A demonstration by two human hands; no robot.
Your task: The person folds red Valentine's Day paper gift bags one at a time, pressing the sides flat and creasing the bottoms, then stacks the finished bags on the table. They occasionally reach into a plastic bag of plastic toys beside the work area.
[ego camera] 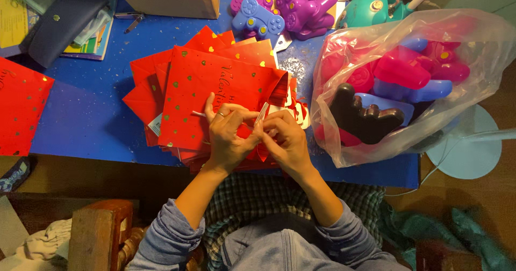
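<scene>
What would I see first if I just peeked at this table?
First, the big stack of shiny red envelopes with gold hearts in the middle of the blue table, where the left hand and right hand pinch a small clear strip together. To the right sits a clear plastic bag stuffed with pink, blue and black toys, and purple and blue toy controllers lie at the far edge.

Head camera, straight down, close overhead.
</scene>
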